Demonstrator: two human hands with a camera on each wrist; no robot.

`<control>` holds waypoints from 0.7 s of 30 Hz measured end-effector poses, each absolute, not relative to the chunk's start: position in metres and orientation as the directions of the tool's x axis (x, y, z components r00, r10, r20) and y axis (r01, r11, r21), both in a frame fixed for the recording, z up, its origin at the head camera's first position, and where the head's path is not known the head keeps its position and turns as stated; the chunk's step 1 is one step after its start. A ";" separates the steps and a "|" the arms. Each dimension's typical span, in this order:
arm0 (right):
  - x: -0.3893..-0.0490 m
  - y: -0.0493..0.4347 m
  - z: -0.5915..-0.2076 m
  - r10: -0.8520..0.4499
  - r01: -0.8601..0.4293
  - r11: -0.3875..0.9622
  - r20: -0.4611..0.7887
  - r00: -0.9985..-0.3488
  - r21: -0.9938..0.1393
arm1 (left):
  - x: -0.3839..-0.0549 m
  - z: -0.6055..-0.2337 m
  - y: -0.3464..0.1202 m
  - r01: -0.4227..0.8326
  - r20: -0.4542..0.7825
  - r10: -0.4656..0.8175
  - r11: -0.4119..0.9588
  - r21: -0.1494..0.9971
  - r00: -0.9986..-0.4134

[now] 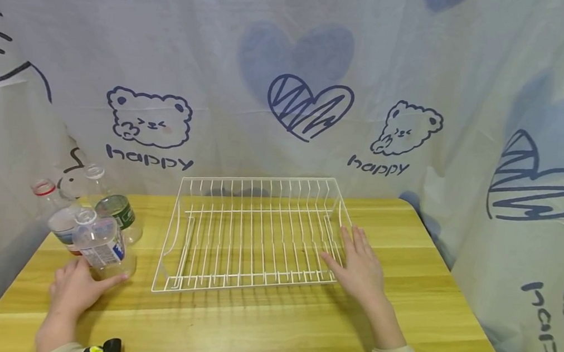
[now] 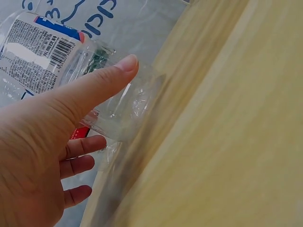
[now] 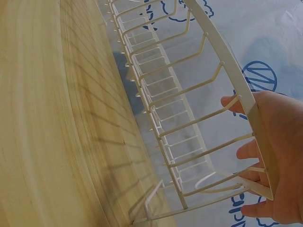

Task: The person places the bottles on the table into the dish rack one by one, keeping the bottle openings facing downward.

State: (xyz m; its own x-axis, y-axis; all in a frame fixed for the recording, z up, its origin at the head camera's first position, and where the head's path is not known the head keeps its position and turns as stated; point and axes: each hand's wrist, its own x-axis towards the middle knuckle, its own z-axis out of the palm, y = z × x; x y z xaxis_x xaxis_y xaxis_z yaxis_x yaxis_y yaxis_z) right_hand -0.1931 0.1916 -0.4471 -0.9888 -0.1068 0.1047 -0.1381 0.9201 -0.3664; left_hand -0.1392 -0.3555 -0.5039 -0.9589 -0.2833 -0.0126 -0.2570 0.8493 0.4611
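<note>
Near the table's left edge, my left hand (image 1: 76,286) is around the lower part of a clear plastic bottle (image 2: 42,56) with a white, blue-edged label. Its thumb lies straight along the near side, and its other fingers are loosely bent on the far side. On the right, my right hand (image 1: 361,269) rests at the near right corner of a white wire dish rack (image 1: 256,235). Its fingers are spread, with the rack's rim (image 3: 236,85) crossing in front of them in the right wrist view.
Behind the front bottle stand two more clear bottles, one with a red neck ring (image 1: 44,187) and one with a green label (image 1: 117,210). The wooden table (image 1: 228,333) runs back to a printed curtain (image 1: 303,44) that hangs behind and along the sides.
</note>
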 end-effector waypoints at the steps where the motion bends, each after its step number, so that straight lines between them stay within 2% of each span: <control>1: -0.193 0.191 -0.447 -0.107 -0.137 0.922 0.102 -0.989 -0.362 | -0.139 -0.504 -0.356 -0.259 -0.014 -0.285 0.846 0.466 -0.958; 13: -0.193 0.191 -0.448 -0.112 -0.145 0.919 0.110 -0.988 -0.367 | -0.141 -0.509 -0.357 -0.244 0.021 -0.291 0.838 0.488 -0.957; 21: -0.193 0.192 -0.449 -0.109 -0.147 0.915 0.121 -0.987 -0.375 | -0.141 -0.509 -0.357 -0.245 -0.013 -0.272 0.845 0.475 -0.962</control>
